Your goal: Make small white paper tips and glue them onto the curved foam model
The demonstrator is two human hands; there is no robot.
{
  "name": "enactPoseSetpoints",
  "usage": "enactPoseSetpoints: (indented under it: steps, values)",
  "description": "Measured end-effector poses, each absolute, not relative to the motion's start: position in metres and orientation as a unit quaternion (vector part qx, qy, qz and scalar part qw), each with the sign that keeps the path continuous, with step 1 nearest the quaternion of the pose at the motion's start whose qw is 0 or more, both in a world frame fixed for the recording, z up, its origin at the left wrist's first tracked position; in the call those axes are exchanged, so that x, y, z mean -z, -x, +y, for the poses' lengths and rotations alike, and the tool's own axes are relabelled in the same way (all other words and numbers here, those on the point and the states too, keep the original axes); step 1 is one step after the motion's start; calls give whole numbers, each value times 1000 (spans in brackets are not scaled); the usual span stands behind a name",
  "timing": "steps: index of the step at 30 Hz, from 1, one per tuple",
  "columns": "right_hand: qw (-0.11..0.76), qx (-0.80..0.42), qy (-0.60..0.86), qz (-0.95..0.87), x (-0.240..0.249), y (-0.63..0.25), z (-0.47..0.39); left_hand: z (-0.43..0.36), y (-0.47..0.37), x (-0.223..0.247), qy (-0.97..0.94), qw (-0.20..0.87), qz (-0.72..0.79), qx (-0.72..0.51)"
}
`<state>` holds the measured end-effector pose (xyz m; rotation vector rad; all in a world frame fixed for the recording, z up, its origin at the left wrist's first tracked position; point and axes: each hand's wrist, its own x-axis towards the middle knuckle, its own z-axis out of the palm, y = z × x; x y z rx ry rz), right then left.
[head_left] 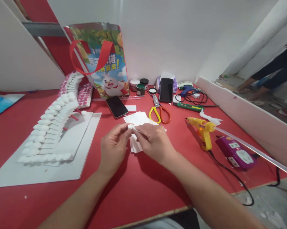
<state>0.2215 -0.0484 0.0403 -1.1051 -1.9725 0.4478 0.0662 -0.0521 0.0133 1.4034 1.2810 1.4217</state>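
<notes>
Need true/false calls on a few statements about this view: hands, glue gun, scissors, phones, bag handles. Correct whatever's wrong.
1. The left hand and right hand meet at one small white piece. True.
2. The yellow glue gun lies to the left of both hands. False: it lies to their right.
3. The scissors have one yellow handle and one orange-red. True.
4. Only one phone is in view. False: there are two, a nearer phone and a farther phone.
5. A clear glue stick extends from the glue gun. True.
6. The bag handles are green. False: they are red.
</notes>
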Motion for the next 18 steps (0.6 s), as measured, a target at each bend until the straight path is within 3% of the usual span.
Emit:
enactPoseSetpoints:
  steps: [6,11,16,18]
  values:
    - [376,-180,436,-798,-44,-224,-48,-53,-68,-16,-528,374,517,-561]
    - [390,-341,466,-717,-48,-225,-45,-49,-68,-13,-510,432,494,-556]
    - [384,-367,484,-695,-48,-228,-41,-47,-64,-10,-496,487,473,-541]
    - [391,-487,476,-620,-51,-231,-39,-48,-62,-12,-519,461,481,-535]
